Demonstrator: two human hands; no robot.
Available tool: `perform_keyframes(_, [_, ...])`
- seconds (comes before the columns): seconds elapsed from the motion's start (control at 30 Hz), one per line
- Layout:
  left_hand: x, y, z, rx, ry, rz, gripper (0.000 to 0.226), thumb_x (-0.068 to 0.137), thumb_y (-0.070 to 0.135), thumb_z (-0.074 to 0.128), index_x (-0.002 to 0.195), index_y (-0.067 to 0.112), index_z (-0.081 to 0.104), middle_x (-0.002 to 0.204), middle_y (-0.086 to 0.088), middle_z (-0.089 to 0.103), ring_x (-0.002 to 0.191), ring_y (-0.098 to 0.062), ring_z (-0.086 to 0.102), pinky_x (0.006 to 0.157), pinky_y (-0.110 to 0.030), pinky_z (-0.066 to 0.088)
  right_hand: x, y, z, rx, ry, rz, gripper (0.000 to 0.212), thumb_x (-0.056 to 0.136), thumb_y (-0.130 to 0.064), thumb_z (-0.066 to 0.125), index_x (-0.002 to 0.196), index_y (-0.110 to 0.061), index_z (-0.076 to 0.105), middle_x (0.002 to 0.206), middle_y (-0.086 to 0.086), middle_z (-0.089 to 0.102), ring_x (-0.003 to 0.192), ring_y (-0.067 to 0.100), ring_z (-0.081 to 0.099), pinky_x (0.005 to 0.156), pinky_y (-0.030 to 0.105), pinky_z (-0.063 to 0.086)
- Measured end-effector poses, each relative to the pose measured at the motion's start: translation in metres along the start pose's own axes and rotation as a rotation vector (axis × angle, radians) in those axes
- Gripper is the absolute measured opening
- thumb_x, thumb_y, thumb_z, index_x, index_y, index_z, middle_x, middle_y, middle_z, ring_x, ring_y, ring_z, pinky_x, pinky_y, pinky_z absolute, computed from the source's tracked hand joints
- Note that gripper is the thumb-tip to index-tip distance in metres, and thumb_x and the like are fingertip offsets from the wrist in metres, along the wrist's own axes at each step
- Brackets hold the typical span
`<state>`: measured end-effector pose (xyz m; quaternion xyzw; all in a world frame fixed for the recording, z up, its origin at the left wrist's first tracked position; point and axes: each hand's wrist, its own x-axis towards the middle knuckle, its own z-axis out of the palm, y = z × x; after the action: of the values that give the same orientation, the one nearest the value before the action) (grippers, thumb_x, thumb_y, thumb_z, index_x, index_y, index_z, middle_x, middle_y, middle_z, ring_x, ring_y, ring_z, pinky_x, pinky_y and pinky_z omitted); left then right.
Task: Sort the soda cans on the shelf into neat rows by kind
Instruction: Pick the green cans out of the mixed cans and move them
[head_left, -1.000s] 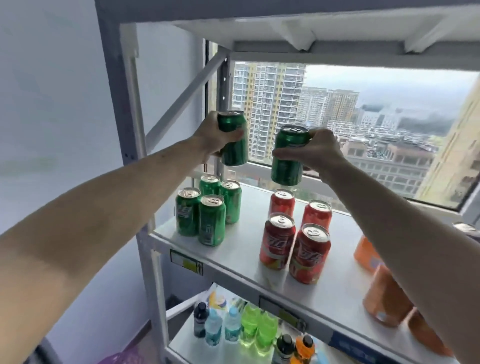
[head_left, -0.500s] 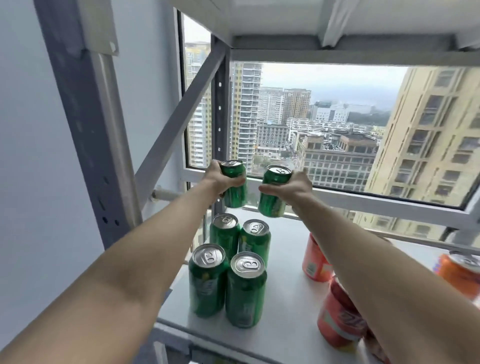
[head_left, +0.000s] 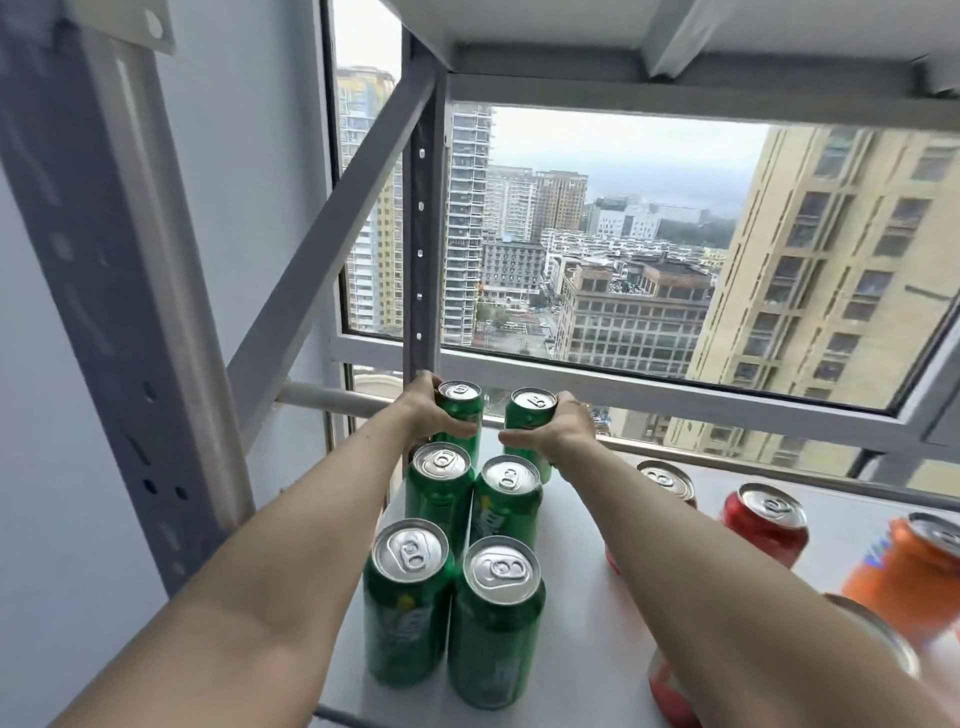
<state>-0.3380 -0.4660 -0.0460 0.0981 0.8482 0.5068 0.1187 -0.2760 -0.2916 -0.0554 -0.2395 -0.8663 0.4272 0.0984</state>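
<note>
Green cans, 6, upright on the shelf (head_left: 582, 613) at its left end, in 2 columns running near to far.
- Far pair: left far can (head_left: 460, 415) gripped by the left hand (head_left: 428, 410), fingers wrapped round its upper body; right far can (head_left: 530, 421) gripped by the right hand (head_left: 558, 428) the same way. Both hands are clamped on their cans. Whether the bases of these 2 cans touch the shelf cannot be told; the middle pair hides them.
- Middle pair (head_left: 470, 499): 2 cans side by side, touching, just in front of the held cans.
- Near pair (head_left: 452, 613): 2 cans side by side, touching, at the near edge of the shelf.

Red cans, to the right of the green group and well apart from it: 1 (head_left: 766, 525) in full view; 1 more (head_left: 667, 480) farther back, partly behind the right forearm; 1 (head_left: 670, 696) at the near edge, mostly hidden by the forearm and blurred.

Orange cans: 1 (head_left: 914, 566) at the right edge of the view, cut off by the frame; another blurred can (head_left: 883, 639) nearer, kind uncertain.

Rack: grey upright post (head_left: 111, 291) at near left, diagonal brace (head_left: 322, 249) rising toward the far post, underside of the upper shelf (head_left: 675, 31) overhead.

Window (head_left: 623, 249) behind the rack, showing high-rise buildings under a grey sky.
</note>
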Motion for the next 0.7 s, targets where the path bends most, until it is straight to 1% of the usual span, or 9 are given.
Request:
perform_keyframes(0.13, [0.003, -0.001, -0.001, 0.022, -0.011, 0.002, 0.083, 0.057, 0.008, 0.090, 0.122, 0.013, 0.038, 0.122, -0.009, 0.054, 0.112, -0.027, 0.053, 0.099, -0.041, 0.046, -0.002, 0.003, 0.007, -0.019, 0.022, 0.022, 0.078, 0.050, -0.035, 0.095, 0.107, -0.015, 0.046, 0.112, 0.006, 0.061, 0.096, 0.022, 0.053, 0.081, 0.030, 0.045])
perform_keyframes(0.27, [0.002, 0.000, -0.002, 0.021, -0.035, -0.022, 0.084, 0.055, 0.005, 0.090, 0.121, 0.015, 0.040, 0.124, -0.010, 0.055, 0.112, -0.028, 0.053, 0.094, -0.042, 0.049, -0.006, 0.002, 0.006, -0.052, -0.001, 0.054, 0.089, 0.054, -0.035, 0.094, 0.123, -0.010, 0.043, 0.122, 0.009, 0.058, 0.112, 0.028, 0.055, 0.089, 0.033, 0.046])
perform_keyframes(0.33, [0.000, 0.001, -0.003, 0.012, -0.048, -0.038, 0.086, 0.055, 0.006, 0.090, 0.124, 0.016, 0.040, 0.125, -0.009, 0.054, 0.112, -0.029, 0.053, 0.092, -0.044, 0.051, -0.010, -0.001, 0.001, -0.072, -0.031, 0.065, 0.096, 0.057, -0.036, 0.092, 0.131, -0.007, 0.038, 0.128, 0.009, 0.054, 0.119, 0.028, 0.053, 0.087, 0.031, 0.044])
perform_keyframes(0.4, [-0.001, 0.007, -0.005, 0.001, -0.053, -0.042, 0.090, 0.055, 0.008, 0.090, 0.130, 0.014, 0.040, 0.127, -0.009, 0.050, 0.116, -0.032, 0.051, 0.094, -0.047, 0.050, -0.015, -0.007, -0.007, -0.090, -0.044, 0.060, 0.097, 0.059, -0.035, 0.092, 0.133, -0.005, 0.036, 0.130, 0.010, 0.052, 0.121, 0.027, 0.050, 0.090, 0.031, 0.043])
perform_keyframes(0.47, [-0.003, 0.018, -0.008, -0.011, -0.054, -0.012, 0.090, 0.057, 0.008, 0.089, 0.132, 0.012, 0.040, 0.130, -0.010, 0.049, 0.120, -0.032, 0.049, 0.098, -0.046, 0.047, -0.023, -0.015, -0.018, -0.088, -0.042, 0.029, 0.090, 0.062, -0.030, 0.090, 0.131, -0.004, 0.039, 0.127, 0.010, 0.052, 0.118, 0.026, 0.051, 0.094, 0.032, 0.045])
perform_keyframes(0.53, [-0.006, 0.034, -0.012, 0.020, -0.059, 0.038, 0.083, 0.060, 0.008, 0.086, 0.131, 0.008, 0.043, 0.128, -0.012, 0.051, 0.118, -0.031, 0.050, 0.101, -0.042, 0.045, -0.031, -0.026, -0.036, -0.061, -0.035, -0.034, 0.070, 0.064, -0.025, 0.089, 0.117, -0.005, 0.048, 0.113, 0.009, 0.056, 0.106, 0.024, 0.054, 0.084, 0.032, 0.049])
perform_keyframes(0.6, [-0.009, 0.055, -0.020, 0.113, -0.059, 0.122, 0.071, 0.066, 0.006, 0.082, 0.128, 0.004, 0.047, 0.123, -0.014, 0.054, 0.114, -0.029, 0.053, 0.095, -0.034, 0.047, -0.041, -0.036, -0.060, -0.111, -0.011, -0.141, 0.049, 0.068, -0.020, 0.087, 0.102, -0.007, 0.054, 0.101, 0.005, 0.059, 0.096, 0.021, 0.056, 0.072, 0.024, 0.045])
perform_keyframes(0.67, [-0.015, 0.083, -0.022, 0.223, -0.055, 0.243, 0.058, 0.071, 0.002, 0.077, 0.123, 0.002, 0.051, 0.118, -0.016, 0.058, 0.109, -0.029, 0.056, 0.084, -0.026, 0.048, -0.053, -0.039, -0.093, -0.273, 0.081, -0.265, 0.041, 0.073, -0.017, 0.082, 0.106, -0.002, 0.063, 0.103, 0.007, 0.067, 0.097, 0.021, 0.062, 0.078, 0.021, 0.049])
perform_keyframes(0.7, [-0.021, 0.099, -0.019, 0.287, -0.040, 0.308, 0.054, 0.073, 0.002, 0.076, 0.121, 0.001, 0.053, 0.117, -0.017, 0.059, 0.107, -0.029, 0.057, 0.083, -0.026, 0.048, -0.060, -0.037, -0.111, -0.368, 0.156, -0.317, 0.037, 0.076, -0.015, 0.079, 0.107, -0.003, 0.064, 0.105, 0.008, 0.069, 0.099, 0.022, 0.064, 0.084, 0.026, 0.052])
